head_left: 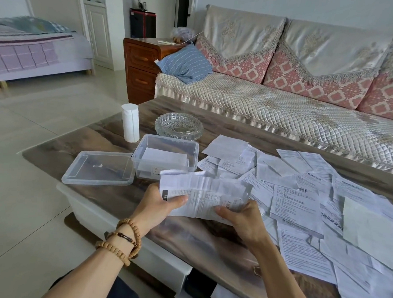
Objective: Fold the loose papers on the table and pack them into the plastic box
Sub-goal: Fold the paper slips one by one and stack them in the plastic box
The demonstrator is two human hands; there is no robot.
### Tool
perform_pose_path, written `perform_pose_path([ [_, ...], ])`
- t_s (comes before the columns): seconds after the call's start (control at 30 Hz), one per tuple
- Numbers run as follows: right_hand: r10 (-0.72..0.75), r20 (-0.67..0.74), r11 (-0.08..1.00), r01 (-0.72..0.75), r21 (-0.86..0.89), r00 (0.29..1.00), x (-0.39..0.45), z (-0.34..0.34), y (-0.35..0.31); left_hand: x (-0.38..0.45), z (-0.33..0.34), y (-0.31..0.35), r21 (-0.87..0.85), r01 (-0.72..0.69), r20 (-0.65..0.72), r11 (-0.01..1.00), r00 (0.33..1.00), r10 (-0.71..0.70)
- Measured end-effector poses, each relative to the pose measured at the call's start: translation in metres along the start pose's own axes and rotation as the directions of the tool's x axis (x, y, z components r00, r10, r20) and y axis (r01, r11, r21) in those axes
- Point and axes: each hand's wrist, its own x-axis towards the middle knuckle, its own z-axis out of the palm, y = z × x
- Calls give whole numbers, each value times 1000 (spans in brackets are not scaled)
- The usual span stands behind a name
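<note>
Spanning both grips, a creased printed paper [203, 196] is pinched at its ends by the left hand [162, 201] and right hand [242, 217], just before the plastic box [165, 156].

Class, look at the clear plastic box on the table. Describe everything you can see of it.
The plastic box is a small rectangular tub of clear, slightly frosted plastic with rounded corners and a rolled rim. It stands upright and open on the table. Inside it lies some white folded paper, and a small label shows on its near wall. Its lid lies flat beside it on the left, seemingly touching it. A glass dish stands behind it. Neither hand touches it; the held paper overlaps its near edge in view.
</note>
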Motion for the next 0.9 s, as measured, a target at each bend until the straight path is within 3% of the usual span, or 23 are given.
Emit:
perform_pose_path([
  [0.37,-10,-93,999,5,-49,996,-1,2,-3,-1,1,5,77,-51,-62,996,997,55],
  [0.63,70,-96,997,-71,-9,993,0,3,-10,-5,-2,14,246,-33,-56,969,997,48],
  [0.8,119,-247,938,-191,-290,962,3,-3,-10,-12,-1,7,247,93,-58,965,995,-81],
  [0.9,-26,-402,798,-223,-560,915,-5,-1,-8,-16,7,0,134,245,-129,960,965,-228],
])
